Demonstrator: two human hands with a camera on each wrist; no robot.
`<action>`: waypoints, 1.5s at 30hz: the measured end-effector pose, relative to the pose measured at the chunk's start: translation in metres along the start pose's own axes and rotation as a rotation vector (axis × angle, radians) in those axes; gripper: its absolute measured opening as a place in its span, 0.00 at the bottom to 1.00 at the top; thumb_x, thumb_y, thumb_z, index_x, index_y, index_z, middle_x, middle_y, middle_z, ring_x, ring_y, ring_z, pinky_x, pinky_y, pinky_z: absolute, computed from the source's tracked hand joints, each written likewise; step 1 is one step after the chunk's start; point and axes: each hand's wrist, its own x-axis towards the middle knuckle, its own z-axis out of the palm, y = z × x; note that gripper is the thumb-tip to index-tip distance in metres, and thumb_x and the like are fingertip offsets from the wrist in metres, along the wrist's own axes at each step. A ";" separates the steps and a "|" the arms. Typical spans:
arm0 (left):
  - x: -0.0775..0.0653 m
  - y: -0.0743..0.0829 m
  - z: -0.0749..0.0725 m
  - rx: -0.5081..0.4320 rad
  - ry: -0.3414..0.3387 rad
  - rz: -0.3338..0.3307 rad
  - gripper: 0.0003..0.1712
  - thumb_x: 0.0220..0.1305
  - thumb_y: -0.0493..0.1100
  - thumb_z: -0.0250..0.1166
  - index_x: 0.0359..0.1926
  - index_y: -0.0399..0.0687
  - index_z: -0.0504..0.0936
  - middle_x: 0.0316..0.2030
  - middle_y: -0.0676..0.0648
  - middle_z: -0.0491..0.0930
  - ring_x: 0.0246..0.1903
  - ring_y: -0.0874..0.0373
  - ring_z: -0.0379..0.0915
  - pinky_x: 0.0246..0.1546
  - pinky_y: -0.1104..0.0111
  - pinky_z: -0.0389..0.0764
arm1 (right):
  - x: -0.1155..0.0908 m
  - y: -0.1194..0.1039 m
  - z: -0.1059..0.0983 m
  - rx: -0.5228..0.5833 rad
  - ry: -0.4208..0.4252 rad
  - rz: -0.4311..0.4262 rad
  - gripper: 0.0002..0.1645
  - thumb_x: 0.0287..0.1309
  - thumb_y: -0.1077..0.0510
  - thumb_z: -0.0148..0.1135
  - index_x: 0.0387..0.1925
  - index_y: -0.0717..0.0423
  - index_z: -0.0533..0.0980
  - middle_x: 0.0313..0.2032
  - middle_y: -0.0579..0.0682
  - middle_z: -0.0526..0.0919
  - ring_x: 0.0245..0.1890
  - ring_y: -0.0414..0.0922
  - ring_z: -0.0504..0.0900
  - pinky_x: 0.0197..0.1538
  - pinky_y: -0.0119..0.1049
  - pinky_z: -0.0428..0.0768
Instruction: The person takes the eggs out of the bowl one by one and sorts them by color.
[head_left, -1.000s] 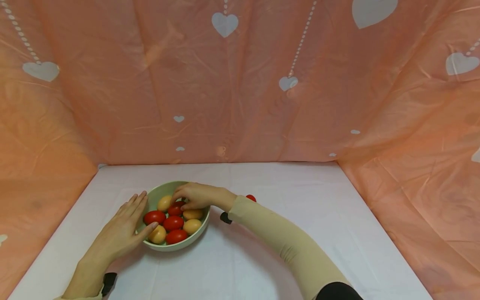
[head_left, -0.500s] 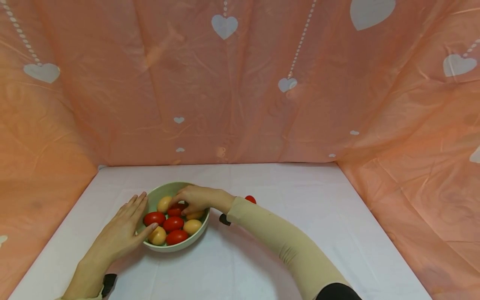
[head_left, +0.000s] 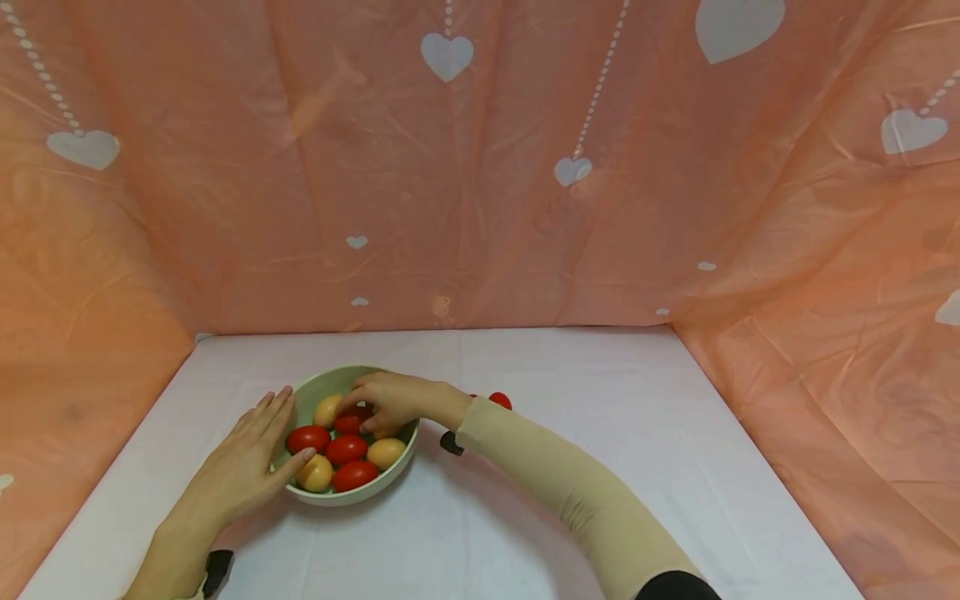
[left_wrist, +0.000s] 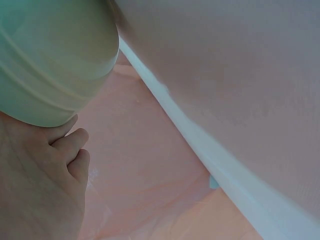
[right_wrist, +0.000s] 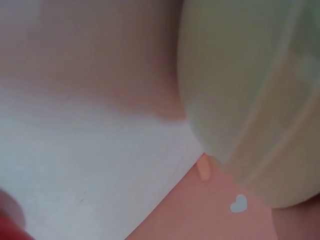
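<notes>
A pale green bowl [head_left: 330, 381] stands on the table's left half, with several glossy red and yellow egg-shaped pieces inside. My left hand [head_left: 240, 462] lies along its left side, fingers straight, thumb over the rim beside a yellow piece [head_left: 315, 473]. The left wrist view shows this hand's fingers against the bowl's outer wall [left_wrist: 55, 60]. Reaching in from the right, my right hand [head_left: 397, 397] curls its fingers and thumb around a red egg-shaped piece [head_left: 351, 420]. A yellow piece under that hand is mostly hidden. In the right wrist view the bowl's wall [right_wrist: 240, 90] fills the right side.
Behind the right sleeve [head_left: 555, 458], a red round piece [head_left: 500, 400] shows on the white table [head_left: 600, 375], with a sliver of another beside it. An orange curtain [head_left: 480, 208] with pale hearts closes off the back and sides.
My right hand has sunk slightly lower into the bowl, covering more of the yellow piece beneath it. A second red sliver now shows behind the sleeve. The left hand stays put.
</notes>
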 end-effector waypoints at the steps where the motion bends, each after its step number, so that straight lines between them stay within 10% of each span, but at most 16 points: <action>1: 0.000 0.000 0.000 0.000 -0.005 -0.002 0.50 0.72 0.60 0.64 0.76 0.25 0.60 0.77 0.29 0.58 0.76 0.31 0.52 0.82 0.60 0.35 | -0.001 0.000 0.000 0.006 0.008 0.001 0.27 0.66 0.57 0.71 0.66 0.47 0.80 0.55 0.47 0.80 0.48 0.36 0.77 0.52 0.18 0.71; 16: 0.000 0.002 0.000 -0.001 -0.001 -0.002 0.49 0.72 0.60 0.63 0.76 0.26 0.60 0.77 0.29 0.58 0.75 0.30 0.53 0.81 0.64 0.31 | -0.023 -0.008 -0.003 0.142 0.178 -0.011 0.26 0.66 0.57 0.71 0.64 0.52 0.79 0.58 0.51 0.78 0.53 0.38 0.78 0.53 0.16 0.75; 24: 0.001 0.003 -0.001 -0.003 -0.017 -0.020 0.50 0.72 0.61 0.63 0.76 0.26 0.59 0.77 0.29 0.57 0.76 0.30 0.52 0.81 0.49 0.45 | -0.044 -0.013 -0.004 0.230 0.311 -0.003 0.27 0.65 0.59 0.72 0.64 0.56 0.79 0.62 0.54 0.79 0.56 0.42 0.81 0.52 0.17 0.78; 45: -0.001 0.000 0.003 0.000 0.018 0.016 0.49 0.72 0.58 0.64 0.76 0.25 0.60 0.77 0.28 0.58 0.76 0.31 0.52 0.81 0.61 0.33 | -0.098 -0.008 0.018 0.438 0.720 0.000 0.28 0.58 0.65 0.76 0.59 0.63 0.77 0.57 0.58 0.79 0.51 0.48 0.83 0.52 0.28 0.85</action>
